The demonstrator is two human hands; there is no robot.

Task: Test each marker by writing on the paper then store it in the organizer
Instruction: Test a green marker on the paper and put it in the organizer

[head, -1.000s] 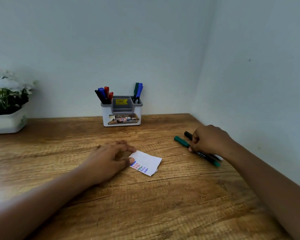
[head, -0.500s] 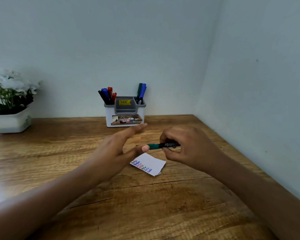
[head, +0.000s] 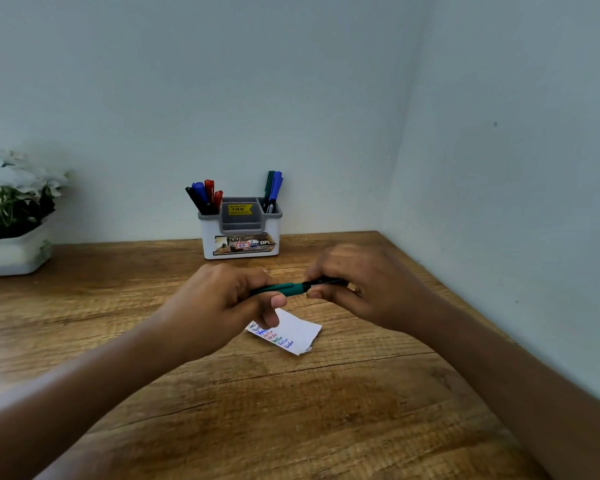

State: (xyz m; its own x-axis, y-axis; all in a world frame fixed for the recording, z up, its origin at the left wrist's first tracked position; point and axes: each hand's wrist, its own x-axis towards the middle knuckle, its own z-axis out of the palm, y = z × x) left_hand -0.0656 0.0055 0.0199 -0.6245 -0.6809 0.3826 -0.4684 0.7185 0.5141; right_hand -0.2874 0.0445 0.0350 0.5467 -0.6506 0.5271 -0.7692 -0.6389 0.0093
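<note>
Both hands clamped on green marker [head: 284, 289] at frame centre, held level above table [head: 291, 410]; left hand [head: 219, 303] grips green cap end; right hand [head: 364, 289] pinches black barrel; paper [head: 297, 330] with coloured writing lies just below; organizer [head: 240, 227] behind holds markers; plant [head: 13, 209] far left.

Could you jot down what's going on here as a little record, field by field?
surface: wooden desk in a wall corner
left hand: grips green cap end of marker
right hand: grips black barrel
green marker: held level above the paper
paper: flat, coloured test scribbles
organizer: markers in both side slots
plant pot: far left
</note>
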